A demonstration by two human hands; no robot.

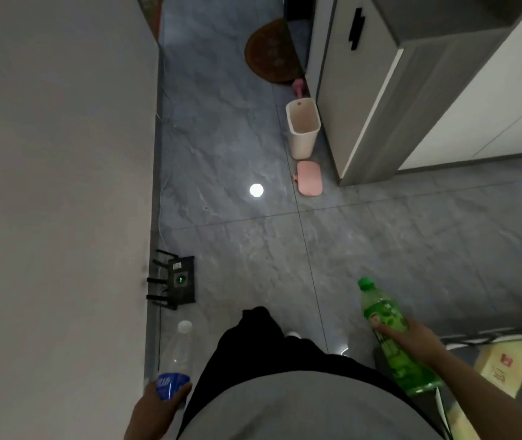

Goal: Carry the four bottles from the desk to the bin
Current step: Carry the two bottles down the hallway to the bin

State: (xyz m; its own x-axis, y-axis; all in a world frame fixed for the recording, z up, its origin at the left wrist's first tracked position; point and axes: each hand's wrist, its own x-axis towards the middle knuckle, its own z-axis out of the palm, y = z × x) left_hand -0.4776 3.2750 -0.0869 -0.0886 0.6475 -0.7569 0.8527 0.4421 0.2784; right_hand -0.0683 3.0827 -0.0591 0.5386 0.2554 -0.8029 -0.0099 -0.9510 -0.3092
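A clear bottle point(179, 350) with a white cap and blue label sits in my left hand point(158, 404) at the bottom left, near the wall. My right hand point(412, 339) grips a green bottle point(389, 335) with a green cap around its middle, at the lower right. An open cream bin point(304, 130) stands on the floor far ahead, beside a grey cabinet. Its pink lid point(309, 178) lies flat on the floor just in front of it.
A black router point(178, 279) with antennas lies on the floor by the left wall point(56, 185). The grey cabinet point(380, 106) stands to the right of the bin. A brown round mat point(269, 52) lies farther back. A cardboard box point(504, 366) sits at the lower right.
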